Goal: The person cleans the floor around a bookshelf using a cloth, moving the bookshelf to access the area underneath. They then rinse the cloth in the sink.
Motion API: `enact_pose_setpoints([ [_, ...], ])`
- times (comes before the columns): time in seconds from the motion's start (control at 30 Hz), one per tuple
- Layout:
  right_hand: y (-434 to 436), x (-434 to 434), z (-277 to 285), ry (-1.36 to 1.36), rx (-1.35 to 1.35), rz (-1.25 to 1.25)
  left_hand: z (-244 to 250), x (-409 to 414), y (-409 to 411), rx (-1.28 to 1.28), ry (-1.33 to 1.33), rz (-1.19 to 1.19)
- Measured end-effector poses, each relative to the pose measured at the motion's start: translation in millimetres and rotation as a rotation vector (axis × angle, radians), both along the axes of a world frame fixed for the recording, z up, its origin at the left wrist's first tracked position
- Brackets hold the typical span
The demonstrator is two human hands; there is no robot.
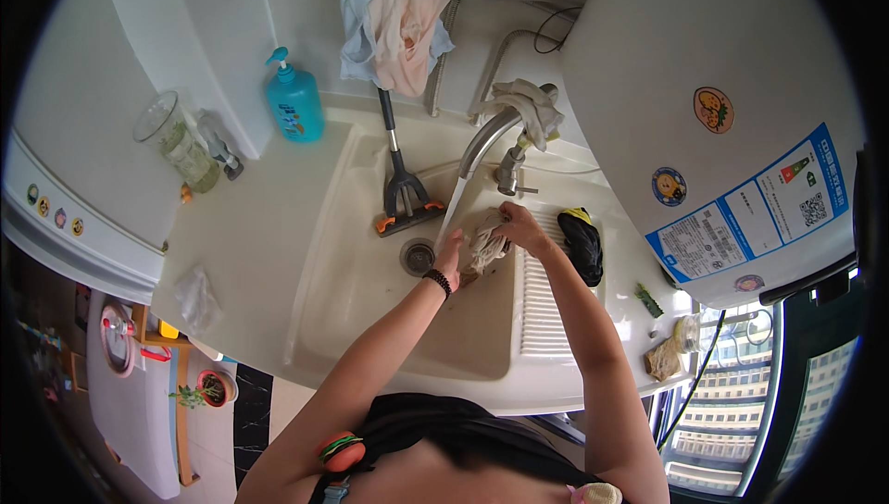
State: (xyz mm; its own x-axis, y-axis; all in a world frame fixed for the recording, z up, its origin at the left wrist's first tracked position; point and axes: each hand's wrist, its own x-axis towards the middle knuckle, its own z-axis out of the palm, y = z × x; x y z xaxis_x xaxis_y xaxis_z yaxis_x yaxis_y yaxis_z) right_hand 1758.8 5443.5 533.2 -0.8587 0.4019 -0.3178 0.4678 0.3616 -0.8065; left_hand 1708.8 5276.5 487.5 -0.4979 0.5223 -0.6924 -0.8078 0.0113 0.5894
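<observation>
Over the right part of the sink basin, my right hand grips a bunched, off-white stringy cloth. My left hand, with a dark beaded bracelet on its wrist, is at the cloth's left side; its thumb points up, and its fingers are partly hidden. Water runs from the curved metal faucet in a stream just left of the cloth, close to my left thumb. Below the stream lies the round drain. A squeeze mop with a dark handle and orange end clips stands in the basin behind the drain.
A ribbed drainboard is on the right, with a black-and-yellow bundle on it. A grey cloth drapes the faucet. On the left counter stand a blue pump bottle and a glass vase. A white appliance borders the right.
</observation>
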Motion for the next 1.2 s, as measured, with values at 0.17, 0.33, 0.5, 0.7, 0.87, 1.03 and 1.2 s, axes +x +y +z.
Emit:
enact_pose_setpoints([
  [0.17, -23, -7, 5, 0.155, -0.168, -0.062, -74, -10, 16, 0.825, -0.277, -0.032],
  [0.33, -11, -4, -44, -0.043, -0.092, -0.015, -73, -2, 23, 0.519, -0.343, 0.112],
  [0.5, -17, -10, -53, 0.054, -0.013, -0.038, -46, 17, 28, 0.596, -0.345, 0.063],
  [0.7, -18, 2, -64, -0.111, 0.496, 0.275, -48, 67, 50, 0.374, -0.48, 0.221],
  [0.87, -26, 1, -82, -0.241, 0.679, 0.393, -104, 75, 84, 0.444, -0.349, 0.441],
  [1.03, -30, -16, -87, -0.361, 0.738, 0.377, -157, 62, 93, 0.534, -0.338, 0.405],
  [1.2, -27, -16, -89, -0.438, 0.663, 0.304, -116, 61, 82, 0.426, -0.44, 0.334],
])
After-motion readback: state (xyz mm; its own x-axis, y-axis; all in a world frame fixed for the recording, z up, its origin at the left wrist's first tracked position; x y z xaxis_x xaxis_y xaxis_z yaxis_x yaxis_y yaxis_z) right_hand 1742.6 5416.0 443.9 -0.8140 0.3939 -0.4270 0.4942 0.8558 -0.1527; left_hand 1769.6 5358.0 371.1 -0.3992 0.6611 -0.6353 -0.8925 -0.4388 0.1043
